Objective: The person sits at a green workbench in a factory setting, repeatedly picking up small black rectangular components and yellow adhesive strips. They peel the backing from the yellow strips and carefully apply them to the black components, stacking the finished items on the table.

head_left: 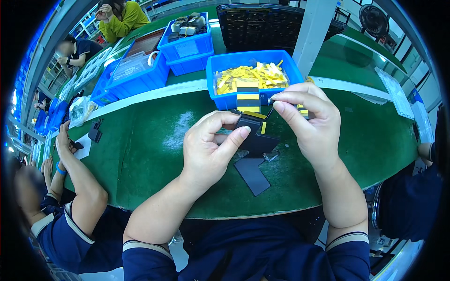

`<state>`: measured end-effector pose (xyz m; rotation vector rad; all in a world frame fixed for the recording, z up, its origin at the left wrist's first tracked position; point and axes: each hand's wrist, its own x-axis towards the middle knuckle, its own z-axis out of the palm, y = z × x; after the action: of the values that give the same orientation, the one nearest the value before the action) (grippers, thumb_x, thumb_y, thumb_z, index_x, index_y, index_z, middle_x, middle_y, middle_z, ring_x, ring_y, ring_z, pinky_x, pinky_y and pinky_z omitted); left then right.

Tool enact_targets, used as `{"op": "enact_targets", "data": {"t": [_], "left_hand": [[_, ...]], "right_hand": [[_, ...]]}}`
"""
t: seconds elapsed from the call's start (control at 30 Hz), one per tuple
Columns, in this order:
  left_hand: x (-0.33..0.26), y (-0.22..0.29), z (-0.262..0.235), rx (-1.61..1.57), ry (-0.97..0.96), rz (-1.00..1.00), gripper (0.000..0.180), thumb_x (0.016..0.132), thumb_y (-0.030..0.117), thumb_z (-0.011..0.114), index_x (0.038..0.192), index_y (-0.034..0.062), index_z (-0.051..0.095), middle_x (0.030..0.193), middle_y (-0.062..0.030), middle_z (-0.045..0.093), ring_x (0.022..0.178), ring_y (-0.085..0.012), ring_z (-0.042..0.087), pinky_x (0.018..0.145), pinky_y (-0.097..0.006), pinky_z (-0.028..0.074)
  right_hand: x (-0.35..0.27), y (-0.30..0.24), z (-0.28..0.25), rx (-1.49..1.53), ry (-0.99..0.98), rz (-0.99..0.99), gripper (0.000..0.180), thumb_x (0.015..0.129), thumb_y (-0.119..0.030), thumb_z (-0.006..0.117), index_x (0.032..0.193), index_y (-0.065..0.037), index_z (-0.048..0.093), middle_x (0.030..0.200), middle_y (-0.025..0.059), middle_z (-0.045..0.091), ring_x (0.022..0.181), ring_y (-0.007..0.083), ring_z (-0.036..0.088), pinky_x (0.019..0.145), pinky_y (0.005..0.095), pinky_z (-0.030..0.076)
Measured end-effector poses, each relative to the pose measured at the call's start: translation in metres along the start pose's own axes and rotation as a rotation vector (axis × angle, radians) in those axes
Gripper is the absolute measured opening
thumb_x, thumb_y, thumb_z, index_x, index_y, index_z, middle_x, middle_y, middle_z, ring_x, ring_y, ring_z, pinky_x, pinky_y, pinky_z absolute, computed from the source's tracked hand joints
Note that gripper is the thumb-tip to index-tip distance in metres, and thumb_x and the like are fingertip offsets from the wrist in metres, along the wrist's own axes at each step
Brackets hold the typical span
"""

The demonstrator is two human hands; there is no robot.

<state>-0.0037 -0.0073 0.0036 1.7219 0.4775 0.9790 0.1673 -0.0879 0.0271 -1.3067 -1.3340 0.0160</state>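
Note:
My left hand (206,147) is closed around a flat black piece (251,122), thumb on its face and fingers behind. A small yellow strip (264,128) shows beside it. My right hand (316,124) is raised to the right, thumb and forefinger pinched at a tiny pale bit too small to name. Below the hands, a dark, angled flat piece (253,173) lies on the green table. Yellow-and-black striped strips (248,100) appear just beyond my left fingers, before the blue bin of yellow pieces.
The blue bin (215,100) full of yellow strips stands ahead, near a white post (313,40). Farther left are stacked blue crates (187,49) and another blue crate (150,77). A co-worker's arm (86,173) rests at the left, near a small black part (95,131).

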Motion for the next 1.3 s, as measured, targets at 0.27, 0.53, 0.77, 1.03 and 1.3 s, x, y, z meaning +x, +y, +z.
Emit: {"op": "enact_targets", "data": {"t": [0.27, 0.53, 0.77, 1.03, 1.3], "left_hand": [[0.002, -0.002, -0.001, -0.076, -0.012, -0.044, 0.015, 0.083, 0.004, 0.063, 0.096, -0.0036, 0.059, 0.095, -0.0058, 0.059, 0.085, -0.0104, 0.056, 0.076, -0.023, 0.045], [0.002, -0.003, -0.001, -0.084, -0.017, -0.067, 0.015, 0.084, 0.005, 0.062, 0.096, -0.0029, 0.059, 0.093, -0.0046, 0.059, 0.083, -0.0088, 0.055, 0.075, -0.022, 0.045], [0.002, 0.000, 0.002, -0.095, -0.037, -0.123, 0.015, 0.084, 0.006, 0.061, 0.096, -0.0031, 0.059, 0.092, -0.0040, 0.060, 0.081, -0.0075, 0.055, 0.073, -0.021, 0.045], [0.002, -0.003, 0.000, -0.150, -0.082, -0.106, 0.015, 0.084, 0.004, 0.060, 0.098, -0.0024, 0.058, 0.093, -0.0044, 0.060, 0.083, -0.0081, 0.056, 0.075, -0.021, 0.045], [0.002, 0.000, -0.001, -0.407, -0.118, -0.087, 0.016, 0.084, 0.005, 0.061, 0.098, -0.0019, 0.059, 0.092, -0.0053, 0.061, 0.084, -0.0094, 0.057, 0.075, -0.023, 0.047]], "right_hand": [[-0.001, -0.002, 0.002, -0.040, -0.024, -0.022, 0.013, 0.072, -0.004, 0.069, 0.084, -0.001, 0.069, 0.078, 0.0103, 0.064, 0.071, 0.0184, 0.062, 0.065, 0.0271, 0.048], [-0.003, -0.002, 0.007, 0.021, -0.022, 0.039, 0.008, 0.074, -0.004, 0.065, 0.080, 0.001, 0.066, 0.075, 0.0101, 0.063, 0.069, 0.0184, 0.061, 0.062, 0.0277, 0.047], [-0.005, 0.003, 0.009, 0.020, -0.035, 0.033, 0.005, 0.074, -0.004, 0.062, 0.076, 0.000, 0.061, 0.073, 0.0081, 0.060, 0.068, 0.0167, 0.059, 0.063, 0.0269, 0.046], [-0.002, 0.000, 0.002, 0.435, -0.169, 0.309, 0.006, 0.076, -0.005, 0.062, 0.076, -0.001, 0.059, 0.077, 0.0018, 0.059, 0.072, 0.0077, 0.055, 0.067, 0.0228, 0.046], [0.004, -0.002, 0.001, 0.803, -0.275, 0.444, 0.017, 0.081, -0.008, 0.064, 0.096, 0.000, 0.064, 0.083, 0.0026, 0.062, 0.074, 0.0078, 0.055, 0.069, 0.0217, 0.047]]}}
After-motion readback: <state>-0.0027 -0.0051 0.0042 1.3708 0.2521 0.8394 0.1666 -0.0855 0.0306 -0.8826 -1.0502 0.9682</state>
